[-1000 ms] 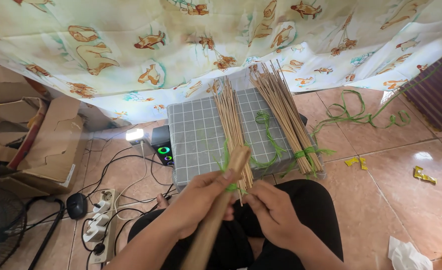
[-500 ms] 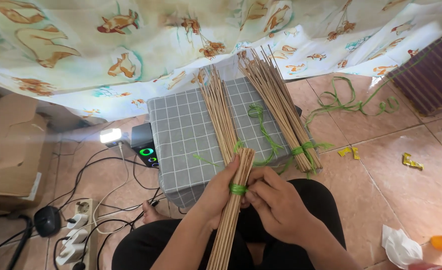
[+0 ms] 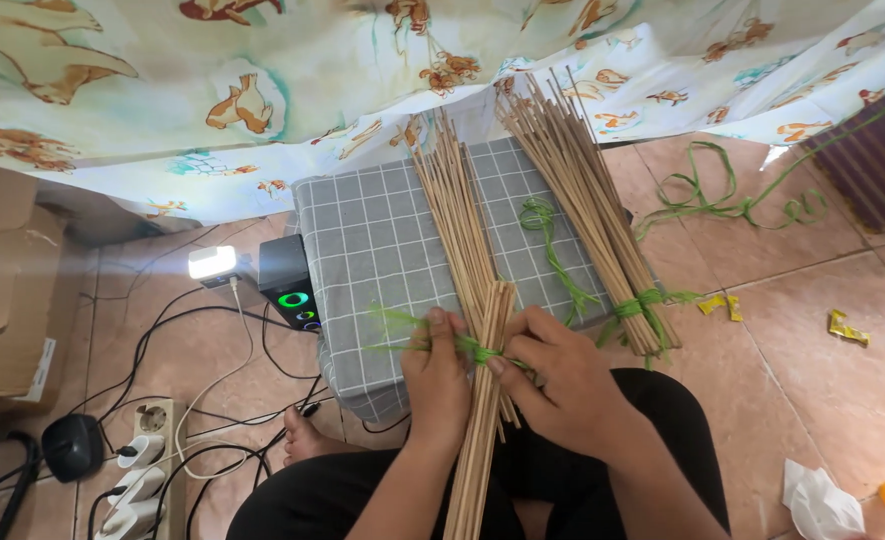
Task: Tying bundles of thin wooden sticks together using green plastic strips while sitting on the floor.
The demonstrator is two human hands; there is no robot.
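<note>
Your fingertips are buried behind the stick bundle (image 3: 482, 400), so the knot itself can't be made out. Your left hand (image 3: 437, 375) and right hand (image 3: 552, 385) each pinch the green strip (image 3: 402, 335) wrapped around it (pale, thin sticks, over your lap). Beyond lie a grey checked cushion (image 3: 372, 250), a tied bundle (image 3: 587, 200), a tiled floor (image 3: 822, 390) and a patterned curtain (image 3: 262, 90).

small speaker (image 3: 287, 292), power strip (image 3: 147, 465), cardboard box (image 3: 7, 300)
</note>
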